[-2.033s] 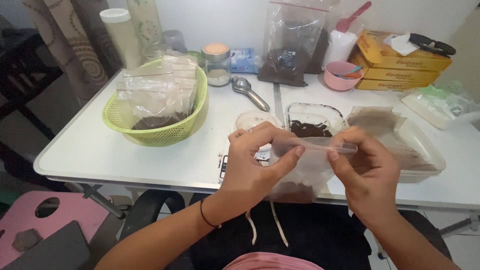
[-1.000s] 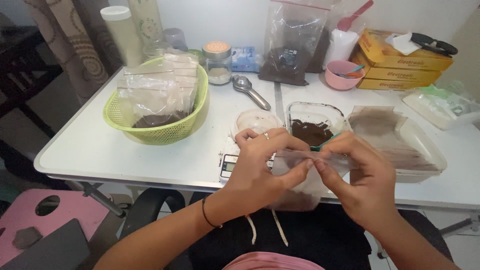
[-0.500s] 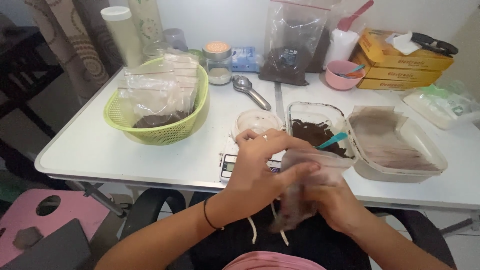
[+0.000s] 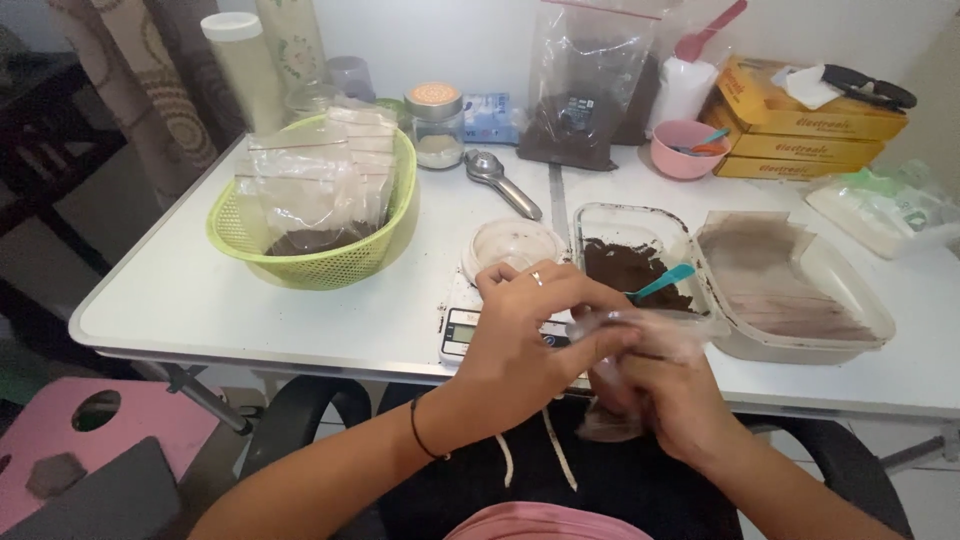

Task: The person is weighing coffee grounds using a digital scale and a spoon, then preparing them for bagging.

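Observation:
My left hand (image 4: 525, 335) and my right hand (image 4: 665, 395) both grip a small clear zip bag (image 4: 640, 345) with dark powder in it, held just over the near table edge. The left fingers pinch the bag's top strip; the right hand is partly hidden below it. Just behind the hands lie a small digital scale (image 4: 470, 325) with a round clear lid (image 4: 513, 245) on it, and a clear tub of dark powder (image 4: 630, 265) with a teal spoon (image 4: 663, 282) in it.
A green basket (image 4: 310, 265) of filled zip bags stands at the left. A tray of brownish flat bags (image 4: 800, 290) sits at the right. Farther back are a large bag of dark powder (image 4: 585, 90), a jar (image 4: 436, 125), a metal scoop (image 4: 500, 180), a pink bowl (image 4: 685, 150) and yellow boxes (image 4: 800, 125).
Both hands have come down from above the tub to the near table edge with the bag. They ran along its top strip and now close together on it.

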